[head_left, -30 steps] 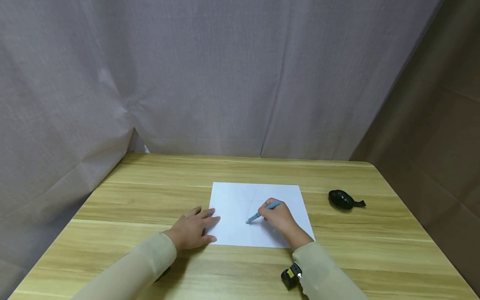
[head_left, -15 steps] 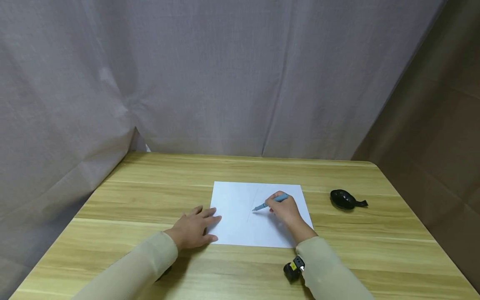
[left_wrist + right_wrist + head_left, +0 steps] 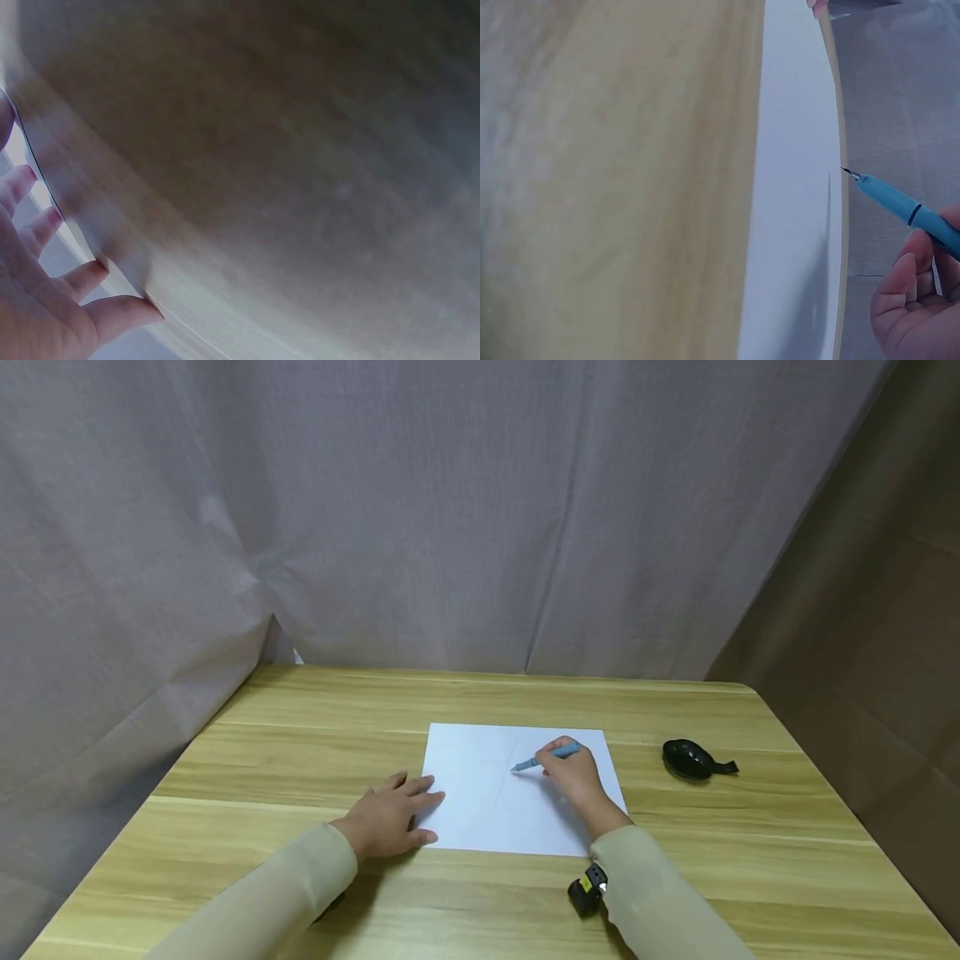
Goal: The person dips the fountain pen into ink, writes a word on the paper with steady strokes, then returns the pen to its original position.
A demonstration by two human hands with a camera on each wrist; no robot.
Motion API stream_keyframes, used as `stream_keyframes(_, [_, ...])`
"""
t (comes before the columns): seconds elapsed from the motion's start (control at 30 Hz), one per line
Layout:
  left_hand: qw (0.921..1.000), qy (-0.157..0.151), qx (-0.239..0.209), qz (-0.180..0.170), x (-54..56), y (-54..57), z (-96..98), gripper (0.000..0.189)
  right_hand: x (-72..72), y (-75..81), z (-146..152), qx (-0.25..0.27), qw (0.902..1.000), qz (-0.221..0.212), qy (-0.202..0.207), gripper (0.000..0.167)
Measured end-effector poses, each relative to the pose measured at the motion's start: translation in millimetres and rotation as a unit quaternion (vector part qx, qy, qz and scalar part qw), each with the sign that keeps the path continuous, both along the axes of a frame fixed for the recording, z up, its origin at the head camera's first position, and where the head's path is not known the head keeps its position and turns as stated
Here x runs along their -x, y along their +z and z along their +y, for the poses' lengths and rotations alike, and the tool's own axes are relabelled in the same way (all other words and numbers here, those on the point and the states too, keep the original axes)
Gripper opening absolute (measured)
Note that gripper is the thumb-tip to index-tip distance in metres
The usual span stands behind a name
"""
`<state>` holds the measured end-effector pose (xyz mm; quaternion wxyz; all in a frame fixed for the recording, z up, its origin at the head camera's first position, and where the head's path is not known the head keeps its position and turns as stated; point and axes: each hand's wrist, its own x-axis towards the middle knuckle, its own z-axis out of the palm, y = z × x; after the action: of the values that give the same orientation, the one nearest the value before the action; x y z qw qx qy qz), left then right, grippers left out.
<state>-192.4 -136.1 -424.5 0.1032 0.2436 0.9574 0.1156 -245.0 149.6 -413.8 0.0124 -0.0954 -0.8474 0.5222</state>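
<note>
A white sheet of paper (image 3: 465, 818) lies on the wooden table, with a thin slanted line drawn on it. My right hand (image 3: 576, 777) pinches a light blue fountain pen (image 3: 556, 753), its nib pointing left, close over the sheet near that line. In the right wrist view the fountain pen (image 3: 892, 199) shows its dark metal nib, and curled fingers (image 3: 900, 300) sit below the barrel. Spread fingers of my left hand (image 3: 390, 818) rest on the sheet's left edge. The left wrist view shows that hand (image 3: 45, 292) with its fingertips along the edge.
A glossy black pouch-shaped object (image 3: 688, 760) with a short tail lies on the table (image 3: 300, 760), right of the paper. A small black device (image 3: 587, 892) sits at the right sleeve's cuff. Grey curtain (image 3: 420, 527) hangs behind the table; brown cloth is at the right.
My right hand has moved the fountain pen up and to the right, from the slanted line's lower end to beside its middle. The left hand stays in place on the paper's edge.
</note>
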Motion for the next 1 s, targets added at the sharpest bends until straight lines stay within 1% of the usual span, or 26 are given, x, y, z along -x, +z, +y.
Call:
stream_keyframes(0.23, [1.0000,-0.001,-0.007,-0.004,-0.6,2.6,-0.3,0.060,4.6,0.3,-2.5,0.005,0.9999,0.009,-0.012,0.014])
stream_keyframes(0.53, [0.9999,-0.004,-0.010,-0.005,-2.6,3.8,-1.3,0.060,9.0,-3.2,-5.0,0.014,0.9996,0.019,-0.013,0.014])
stream_keyframes(1.0, [1.0000,-0.005,-0.006,-0.005,-4.6,4.8,0.0,0.060,6.9,-2.3,-6.0,0.017,0.9997,0.015,-0.001,0.014])
